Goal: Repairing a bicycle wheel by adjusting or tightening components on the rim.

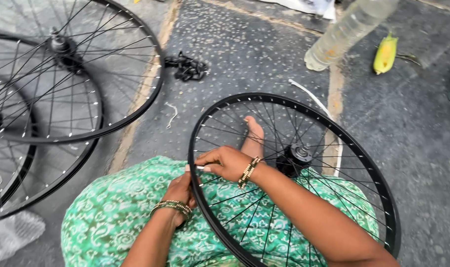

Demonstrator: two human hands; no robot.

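Nearest, green patterned cloth (pixel 116 217) over the lap, with a black spoked wheel (pixel 378 193) resting tilted on it. Left hand (pixel 181 194) against the outside of the rim at its near-left arc, fingers curled onto the rim, a beaded bangle (pixel 173 207) on the wrist. Right hand (pixel 225 162) just above, reaching through from inside the rim, thumb and fingertips pinched narrow on a small pale piece (pixel 200 168) at the rim edge; too small to tell what kind. Beaded bracelet (pixel 248 172) on that wrist. Further in, hub (pixel 298 154) at the middle of the spokes, and a bare foot (pixel 254 132) showing through them on the stone floor (pixel 235 54). Beyond, toward the floor's left edge, more black wheels (pixel 62 79) lying flat and overlapping. Then a heap of black chain (pixel 187 67) near the middle. Farthest, near the top right corner, a clear plastic bottle (pixel 343 32) and a yellow corn cob (pixel 385 53) just beside it.
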